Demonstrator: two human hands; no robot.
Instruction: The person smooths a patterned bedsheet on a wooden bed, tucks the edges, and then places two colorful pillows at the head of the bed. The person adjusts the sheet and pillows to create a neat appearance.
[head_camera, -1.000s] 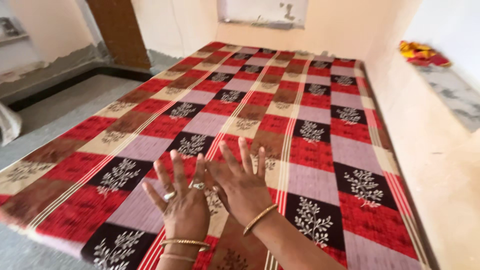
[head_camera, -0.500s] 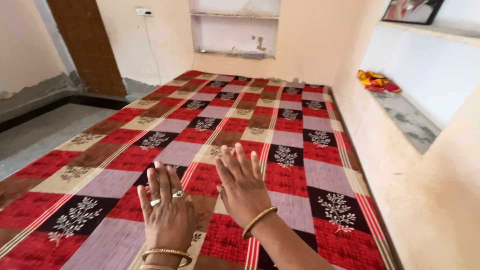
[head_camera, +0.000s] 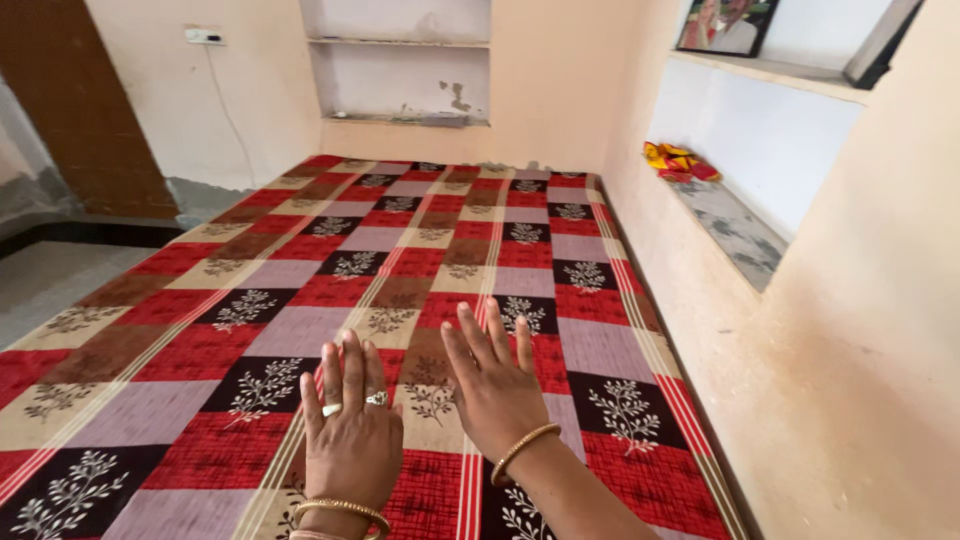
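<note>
Your left hand (head_camera: 350, 440) and right hand (head_camera: 495, 395) lie side by side on the red checked leaf-print bedsheet (head_camera: 420, 250); at two o'clock, a folded yellow-red cloth (head_camera: 680, 162) sits on the stone wall ledge (head_camera: 735, 225).

a home, prob. a plain bedroom/living rm. a big patchwork bedsheet (head_camera: 420, 270) in red, brown, lilac & black w/ leaf prints covers the floor bedding, right up against the wall. peach plastered walls w/ built-in wall niches (head_camera: 400, 60), a framed picture (head_camera: 722, 22) on a ledge, folded bright cloth (head_camera: 680, 160) on a stone shelf (head_camera: 730, 225), brown wooden door (head_camera: 80, 110), switchboard (head_camera: 204, 36) w/ wire.
</note>
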